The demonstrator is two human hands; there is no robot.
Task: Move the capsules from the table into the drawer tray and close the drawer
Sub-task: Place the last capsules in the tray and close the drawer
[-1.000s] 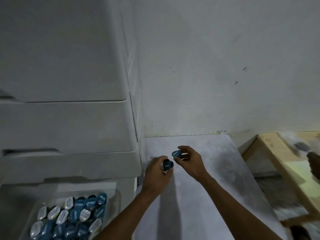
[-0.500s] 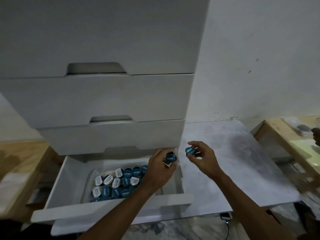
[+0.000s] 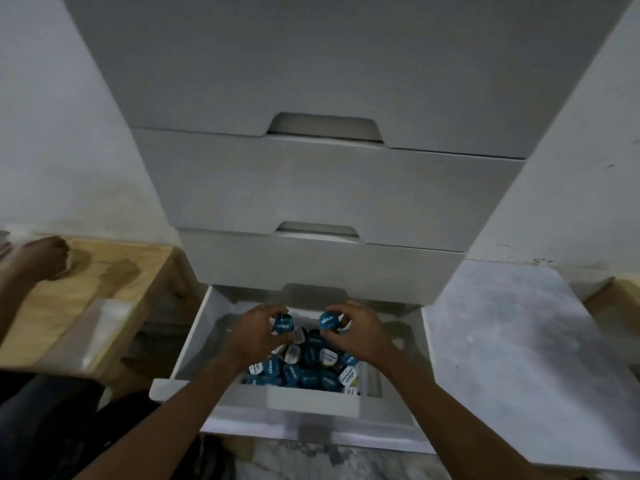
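From the head camera, a white wall (image 3: 62,133) backs a tall white chest of drawers (image 3: 329,188) with smooth, matte fronts and cut-out grip slots. To its right is a table (image 3: 502,341) with a flat, grey, mottled top. To its left is a pale wooden bench (image 3: 104,271), with another person's hand (image 3: 41,258) resting on its far edge. The floor (image 3: 311,459) below looks like veined stone.

The bottom drawer (image 3: 194,341) is pulled out. Inside it, a clear plastic tray (image 3: 216,327) holds a heap of small round capsules (image 3: 304,370) with blue or white foil lids bearing print.

Both hands hover over the heap. The left hand (image 3: 256,332) pinches a blue capsule (image 3: 283,323) in curled fingers. The right hand (image 3: 356,332) pinches a second blue capsule (image 3: 329,322) in the same way, lid facing the camera.
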